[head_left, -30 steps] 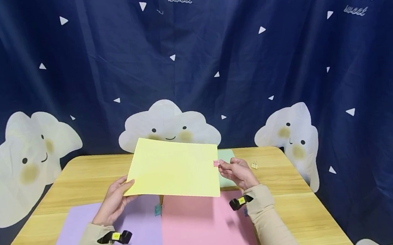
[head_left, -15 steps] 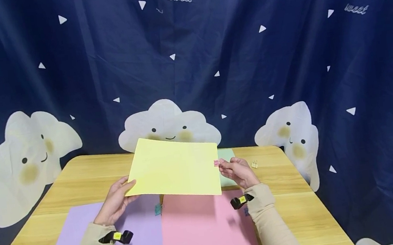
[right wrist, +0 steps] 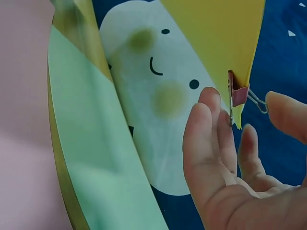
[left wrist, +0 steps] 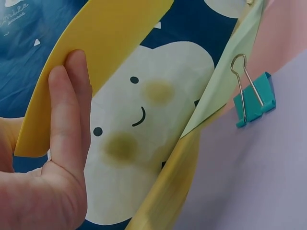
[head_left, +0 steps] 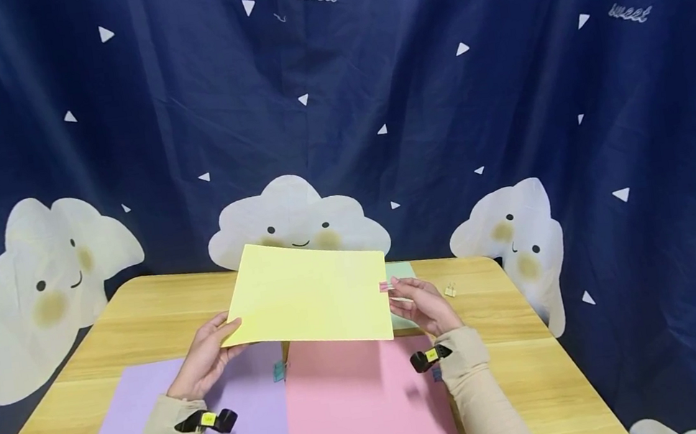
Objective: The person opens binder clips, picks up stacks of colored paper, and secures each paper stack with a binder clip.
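Note:
A yellow sheet of paper (head_left: 312,294) is held up above the table. My left hand (head_left: 205,354) grips its lower left corner, thumb on the near face and fingers behind, as the left wrist view (left wrist: 67,120) confirms of the hand. On the sheet's right edge sits a pink binder clip (right wrist: 241,96), its wire handles apart on either side of the paper. My right hand (head_left: 423,307) is around this clip with loosened, spread fingers; the thumb's tip (right wrist: 283,108) is right at one handle, and other fingertips are close to the opposite handle.
Purple sheet (head_left: 250,431) lies left, pink sheet (head_left: 365,410) right of it. A teal binder clip (left wrist: 256,100) grips the purple sheet's edge, and a blue clip (head_left: 437,374) the pink one's. Behind are a light green sheet (head_left: 407,318) and a small yellow clip (head_left: 450,290).
My right fingers have loosened from their pinch on the pink binder clip, which stays on the sheet's edge. The sheet's lower right corner has risen slightly; my left hand keeps its grip.

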The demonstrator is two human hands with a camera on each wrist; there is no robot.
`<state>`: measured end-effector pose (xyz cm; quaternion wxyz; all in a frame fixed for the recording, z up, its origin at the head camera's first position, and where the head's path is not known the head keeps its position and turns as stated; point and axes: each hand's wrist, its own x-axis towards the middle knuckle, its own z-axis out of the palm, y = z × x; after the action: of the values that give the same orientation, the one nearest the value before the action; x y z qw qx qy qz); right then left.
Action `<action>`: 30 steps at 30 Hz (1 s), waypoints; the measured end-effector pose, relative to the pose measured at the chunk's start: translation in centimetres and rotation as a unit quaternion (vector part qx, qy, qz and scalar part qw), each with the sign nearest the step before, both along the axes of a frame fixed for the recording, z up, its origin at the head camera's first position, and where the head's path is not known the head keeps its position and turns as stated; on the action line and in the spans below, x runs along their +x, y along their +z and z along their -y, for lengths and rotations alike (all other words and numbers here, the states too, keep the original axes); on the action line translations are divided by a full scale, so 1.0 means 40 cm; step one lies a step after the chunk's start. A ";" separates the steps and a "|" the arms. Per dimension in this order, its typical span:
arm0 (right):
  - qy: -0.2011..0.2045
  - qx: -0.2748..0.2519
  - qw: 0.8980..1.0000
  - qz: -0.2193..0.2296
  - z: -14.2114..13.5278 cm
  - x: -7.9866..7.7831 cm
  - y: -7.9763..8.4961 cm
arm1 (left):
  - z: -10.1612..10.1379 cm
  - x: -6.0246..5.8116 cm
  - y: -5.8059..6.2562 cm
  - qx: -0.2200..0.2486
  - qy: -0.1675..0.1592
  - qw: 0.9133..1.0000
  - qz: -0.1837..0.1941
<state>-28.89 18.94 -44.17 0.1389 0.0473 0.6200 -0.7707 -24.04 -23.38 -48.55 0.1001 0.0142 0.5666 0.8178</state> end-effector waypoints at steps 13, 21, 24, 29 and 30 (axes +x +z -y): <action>0.065 -0.059 0.996 -0.013 0.024 0.014 -0.003 | -0.014 0.006 0.013 0.010 0.005 1.000 0.010; 0.087 -0.075 0.993 -0.012 0.032 0.022 0.003 | -0.023 0.002 0.013 0.003 -0.001 1.000 0.004; 0.096 -0.090 0.991 -0.009 0.033 0.025 0.004 | -0.025 0.002 0.013 0.002 -0.002 1.000 0.000; 0.112 -0.100 0.989 -0.008 0.033 0.031 0.004 | -0.030 0.006 0.013 -0.003 -0.006 1.000 -0.005; 0.112 -0.099 0.989 -0.010 0.032 0.032 0.004 | -0.032 0.007 0.014 -0.005 -0.007 1.000 -0.005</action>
<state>-27.61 17.65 -44.03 0.2228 -0.0441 0.5434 -0.8082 -23.78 -22.12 -48.00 0.1026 0.0217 0.5711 0.8141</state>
